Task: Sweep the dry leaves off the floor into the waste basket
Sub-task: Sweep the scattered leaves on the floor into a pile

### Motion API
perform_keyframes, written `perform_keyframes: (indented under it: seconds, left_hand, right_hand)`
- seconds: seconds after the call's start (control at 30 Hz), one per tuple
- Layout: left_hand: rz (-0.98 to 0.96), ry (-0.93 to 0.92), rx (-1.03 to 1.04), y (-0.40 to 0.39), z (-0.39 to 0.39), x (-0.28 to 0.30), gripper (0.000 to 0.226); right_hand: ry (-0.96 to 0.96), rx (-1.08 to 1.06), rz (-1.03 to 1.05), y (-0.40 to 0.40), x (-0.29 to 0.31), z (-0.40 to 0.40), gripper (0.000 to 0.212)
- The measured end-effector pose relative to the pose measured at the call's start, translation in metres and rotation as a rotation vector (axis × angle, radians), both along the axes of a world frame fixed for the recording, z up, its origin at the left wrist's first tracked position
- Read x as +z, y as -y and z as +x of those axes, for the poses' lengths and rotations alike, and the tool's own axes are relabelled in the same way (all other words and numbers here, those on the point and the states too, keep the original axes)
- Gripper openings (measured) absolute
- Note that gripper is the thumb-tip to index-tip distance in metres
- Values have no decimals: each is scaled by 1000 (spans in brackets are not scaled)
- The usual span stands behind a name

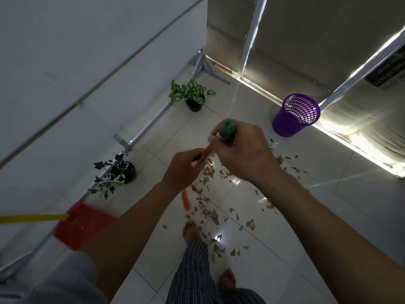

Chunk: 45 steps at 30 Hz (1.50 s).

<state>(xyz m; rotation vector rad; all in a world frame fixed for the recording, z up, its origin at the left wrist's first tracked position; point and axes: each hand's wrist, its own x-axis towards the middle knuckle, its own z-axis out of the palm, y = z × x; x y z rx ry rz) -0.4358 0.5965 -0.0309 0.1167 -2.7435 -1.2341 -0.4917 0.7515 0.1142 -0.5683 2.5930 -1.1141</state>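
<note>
Dry leaves [208, 207], brittle and curled, litter glossy pale tiles between bare feet and the purple mesh waste basket [294, 116] by the wall; right hand [243, 150] and left hand [184, 170] both grip the orange, green-capped broomstick [207, 151]

Head-worn view — steeply down, close over floor [274, 216].

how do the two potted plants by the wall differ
The far plant has rounded green leaves with pale veins, standing bunched and upright above its pot. The near plant has darker, pointed leaves with pale edges, trailing out and down over the floor. The far plant looks tidier; the near plant sprawls more. Both sit in small black pots along the metal rail at the wall's foot.
</note>
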Motion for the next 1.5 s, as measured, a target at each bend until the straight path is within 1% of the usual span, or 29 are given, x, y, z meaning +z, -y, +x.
perform_keyframes:
  seconds: [0.07,0.13,0.23,0.3,0.43,0.53,0.6,0.7,0.8,0.9,0.97,1.03,1.1,1.17,1.3,1.37,1.43,1.5]
  left_hand:
    - [-29,-2,3,1,11,5,16]
    - [-50,11,15,-2,32,4,18]
    - [-82,44,32,-9,73,-11,20]
    - [-99,99,38,-16,103,-28,22]
    - [-88,220,98,-40,157,-65,23]
    - [-4,259,149,-64,181,-83,16]
    - [48,258,168,-77,184,-82,13]
    - [86,190,140,-88,176,-71,8]
    - [86,121,129,-91,168,-51,8]
    - [138,78,143,-83,166,-28,13]
    - [125,33,118,-74,169,-13,15]
    - [86,-2,88,-64,172,-1,12]
    - [39,-14,39,-56,178,6,12]
    - [13,-2,-31,-53,188,5,13]
    - [104,62,-58,-65,218,-17,18]
    - [140,116,-59,-78,234,-32,14]
    - [175,181,-54,-95,248,-45,11]
    - [220,247,-44,-116,253,-55,10]
  right_hand:
    - [0,7,-25,-6,4,6,10]
    - [13,-4,-73,-15,0,19,9]
    - [84,-13,-141,-30,-18,51,6]
    - [156,-16,-170,-41,-36,77,4]
    - [296,-16,-106,-58,-74,127,3]
    - [360,-13,-55,-69,-88,152,3]
    - [348,-11,-12,-76,-88,160,5]
    - [293,-5,7,-84,-76,165,7]
    - [165,35,14,-84,-59,172,7]
    - [46,103,2,-77,-43,181,8]
    - [17,91,-9,-70,-28,185,9]
    - [12,51,-37,-67,-15,185,12]
    - [20,18,-45,-67,-5,185,15]
    - [91,-9,-53,-72,-2,182,12]
    - [245,-57,-28,-85,-18,184,8]
    - [293,-64,-2,-92,-30,193,7]
    - [326,-37,40,-101,-44,202,8]
    - [320,6,85,-113,-52,206,12]
